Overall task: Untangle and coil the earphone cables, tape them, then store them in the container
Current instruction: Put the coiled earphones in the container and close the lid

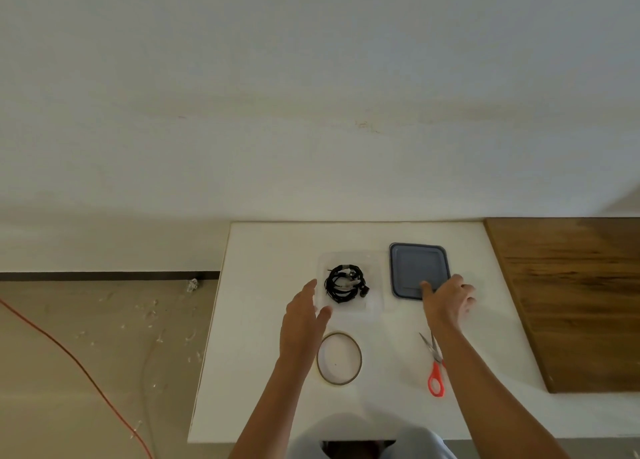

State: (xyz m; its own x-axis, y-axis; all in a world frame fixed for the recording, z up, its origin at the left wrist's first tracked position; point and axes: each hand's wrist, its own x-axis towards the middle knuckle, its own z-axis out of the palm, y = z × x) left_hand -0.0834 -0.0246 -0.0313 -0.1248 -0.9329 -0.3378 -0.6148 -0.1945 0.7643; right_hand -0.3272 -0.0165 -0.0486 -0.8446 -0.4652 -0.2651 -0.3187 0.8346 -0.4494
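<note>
Head view, coiled earphone cables [343, 283] in clear container [375, 307], grey lid [415, 264] beside

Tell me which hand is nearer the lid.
Right. The right hand holds the lid at its near right corner, thumb on top. The left hand is on the far side of the container, at its left edge.

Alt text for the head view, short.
Coiled black earphones lie in a clear container on a white table; the open left hand is at its left edge, while the right hand grips the near corner of a blue-grey lid beside it. A tape roll and red-handled scissors lie nearer the person.
</note>
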